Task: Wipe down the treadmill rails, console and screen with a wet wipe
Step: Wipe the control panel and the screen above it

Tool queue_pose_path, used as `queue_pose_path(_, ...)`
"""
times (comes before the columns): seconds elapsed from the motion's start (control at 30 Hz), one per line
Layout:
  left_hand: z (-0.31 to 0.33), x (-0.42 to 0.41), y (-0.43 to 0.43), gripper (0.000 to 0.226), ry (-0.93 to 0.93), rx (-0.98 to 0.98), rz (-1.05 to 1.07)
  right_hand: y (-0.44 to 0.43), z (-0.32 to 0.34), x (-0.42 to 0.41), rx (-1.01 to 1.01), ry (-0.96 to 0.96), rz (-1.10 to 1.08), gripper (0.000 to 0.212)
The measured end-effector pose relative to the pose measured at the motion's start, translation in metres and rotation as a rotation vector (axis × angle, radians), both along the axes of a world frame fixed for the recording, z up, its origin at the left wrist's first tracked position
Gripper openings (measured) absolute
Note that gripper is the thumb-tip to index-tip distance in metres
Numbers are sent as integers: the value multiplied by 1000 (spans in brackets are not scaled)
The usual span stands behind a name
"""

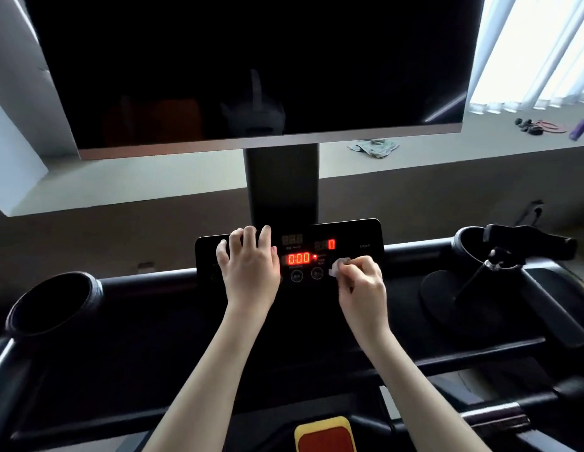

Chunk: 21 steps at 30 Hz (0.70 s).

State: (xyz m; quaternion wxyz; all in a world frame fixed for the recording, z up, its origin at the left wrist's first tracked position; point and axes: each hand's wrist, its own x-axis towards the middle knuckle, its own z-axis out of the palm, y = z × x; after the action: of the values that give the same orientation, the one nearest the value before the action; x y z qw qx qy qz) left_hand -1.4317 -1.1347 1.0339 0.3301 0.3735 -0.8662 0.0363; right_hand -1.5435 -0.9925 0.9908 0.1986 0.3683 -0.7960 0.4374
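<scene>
From the head view, the left hand [248,269] lies spread on the console's [362,233] left half, fingers wide and holding nothing, probably steadying the panel. The right hand [362,288] has its fingers bunched round a wadded wipe [338,266], pressing it to the panel just right of the red digits, so the console seems the part in hand. Most of the wipe hides under the fingers. The left hand covers its part of the panel, and button labels are too dim to read. The screen [251,66] is cut off above, and the dark rails [480,353] run out of frame.
</scene>
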Motion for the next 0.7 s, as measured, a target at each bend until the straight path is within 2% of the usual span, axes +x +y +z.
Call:
queue_pose_path(0.1,-1,0,0,39,3,-13,-13,9,-6,3,71,43,49,10)
queue_pose_path(0.23,-2,0,-2,40,7,-49,-17,2,9,-26,-55,-49,-193,6)
queue_pose_path(0.3,-3,0,-3,40,3,-54,-14,-12,19,-27,-55,-53,-152,7)
queue_pose_path(0.43,-5,0,-4,41,9,-80,-23,-27,31,-29,36,54,73,9)
queue_pose_path(0.6,-6,-1,-6,42,27,-124,-26,-29,44,-50,-95,-46,-191,20)
queue_pose_path(0.7,-7,-2,-6,42,29,-116,-25,-31,39,-42,-10,7,-40,14)
